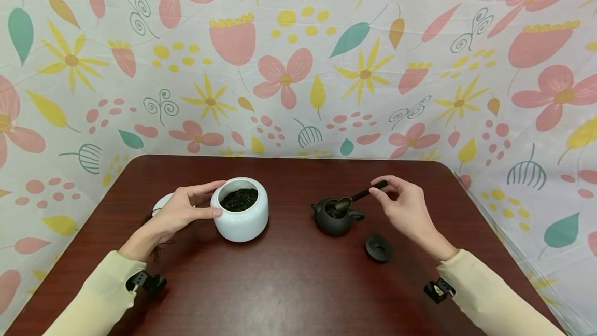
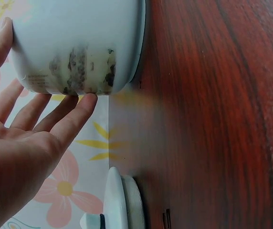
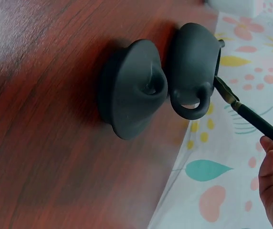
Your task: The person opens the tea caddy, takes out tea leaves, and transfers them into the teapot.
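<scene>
Forearms [image 1: 90, 294] angled inward, left fingers [image 2: 77, 117] spread and curved, right fingers [image 3: 268, 174] pinching.

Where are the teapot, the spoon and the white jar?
Teapot [image 3: 193, 62]: right wrist view, on its round dark side.
Spoon [image 1: 363, 194]: head view, on its black handle.
White jar [image 1: 242, 225]: head view, on its front wall.

Got a shiny reddish-brown wood-grain table [image 1: 280, 294], round-cornered at the far end, with a white jar [image 1: 242, 226] left of the middle, a white lid [image 2: 115, 200] knob-up further left, some dark strands [image 2: 168, 219] by that, a black teapot [image 1: 332, 226] toward the right and a black lid [image 1: 378, 247] knob-up nearby.
</scene>
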Motion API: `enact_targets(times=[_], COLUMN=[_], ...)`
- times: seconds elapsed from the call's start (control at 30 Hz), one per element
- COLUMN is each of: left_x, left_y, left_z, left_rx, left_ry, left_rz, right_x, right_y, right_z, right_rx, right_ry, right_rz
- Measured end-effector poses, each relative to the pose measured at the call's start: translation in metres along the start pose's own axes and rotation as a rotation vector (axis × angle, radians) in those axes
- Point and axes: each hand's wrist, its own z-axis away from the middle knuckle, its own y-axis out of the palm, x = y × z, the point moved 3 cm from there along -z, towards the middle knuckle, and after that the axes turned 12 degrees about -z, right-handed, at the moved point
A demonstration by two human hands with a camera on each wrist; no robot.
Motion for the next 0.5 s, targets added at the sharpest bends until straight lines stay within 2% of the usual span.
enact_targets(times=[0.23,0.5], left_x=[0.0,0.0], left_y=[0.0,0.0], left_z=[0.0,0.0], left_rx=[-0.001,-0.001], left_ry=[-0.003,-0.005], left_rz=[-0.004,-0.005], right_x=[0.009,0.016], right_y=[0.003,0.003], right_z=[0.002,0.001], right_rx=[0.016,0.031], right_ry=[-0.112,-0.156], right_rz=[0.026,0.015])
